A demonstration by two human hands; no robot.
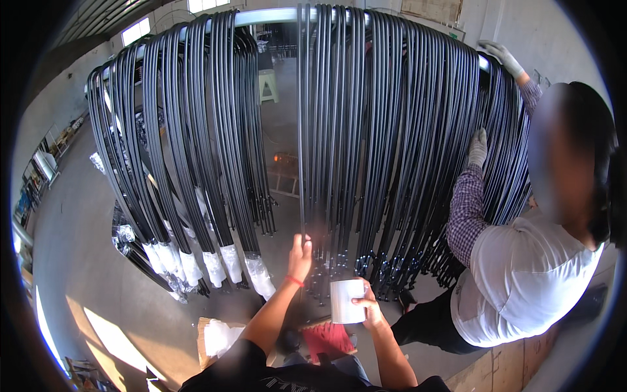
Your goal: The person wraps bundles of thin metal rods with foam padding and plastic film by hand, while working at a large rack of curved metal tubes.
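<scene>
Long black hoses (331, 117) hang in dense rows over a raised metal rail in front of me. My left hand (300, 259), with a red band at its wrist, is closed at the lower part of the nearest hanging hoses; its fingertips pinch one black hose (302, 163). In my right hand (371, 308) is a white roll, apparently of wrapping film (347, 302), held upright beside the hose ends. Bundles on the left have their lower ends wrapped in clear and white film (213, 268).
On the right a person in a white vest (535, 268) touches the hoses with gloved hands. The pale metal rail (274, 16) curves across the top. An open carton (208, 340) with white contents and a red seat (328, 341) are below; a green stool (268, 85) stands behind.
</scene>
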